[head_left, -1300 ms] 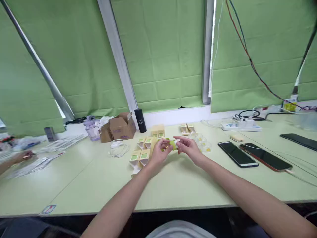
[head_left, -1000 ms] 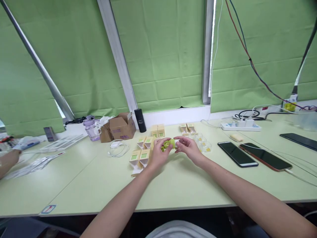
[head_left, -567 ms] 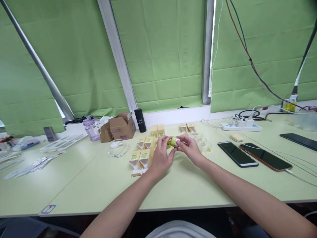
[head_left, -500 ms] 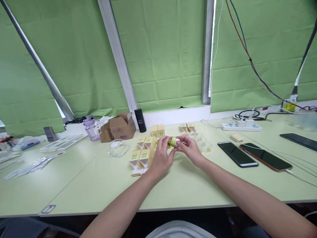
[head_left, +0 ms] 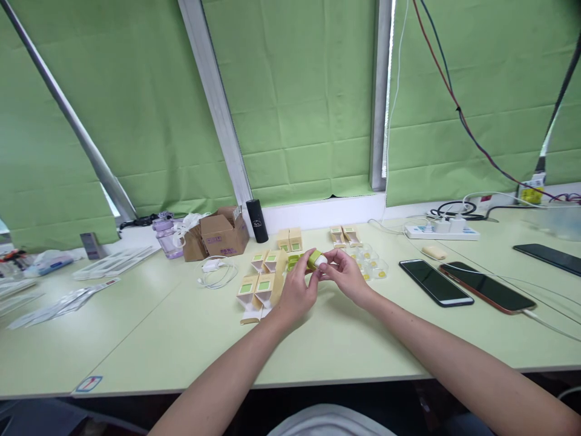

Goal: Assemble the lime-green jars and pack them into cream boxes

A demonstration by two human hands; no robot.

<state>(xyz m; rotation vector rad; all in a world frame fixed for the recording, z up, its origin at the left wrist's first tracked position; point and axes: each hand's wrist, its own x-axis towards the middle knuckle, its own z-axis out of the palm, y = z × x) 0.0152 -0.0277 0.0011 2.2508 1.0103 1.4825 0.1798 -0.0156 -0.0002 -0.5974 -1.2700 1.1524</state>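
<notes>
A small green-and-white container [head_left: 315, 259] is raised just above the table, pinched between my two hands. My left hand [head_left: 298, 286] closes around its green side, while the fingers of my right hand [head_left: 347, 277] press on the white end. Its exact kind is too small to make out. Left of my hands stand several open cardboard boxes [head_left: 264, 287] with green panels. Behind my left fingers a bright green piece [head_left: 293, 261] shows partly. Close behind my right hand lies a clear plastic tray [head_left: 380, 267] with round yellow-bottomed cups.
More small boxes [head_left: 290, 238] stand farther back, near a black cylinder [head_left: 257, 221] and a brown carton [head_left: 224, 232]. To the right lie a phone [head_left: 436, 283], another phone [head_left: 486, 286] with a cable, and a power strip [head_left: 442, 232]. A purple bottle [head_left: 169, 237] stands at left.
The green-and-white container has turned between my fingers, so that its white end points lower right. More of the green piece behind my left hand shows. Both hands stay nearly in place.
</notes>
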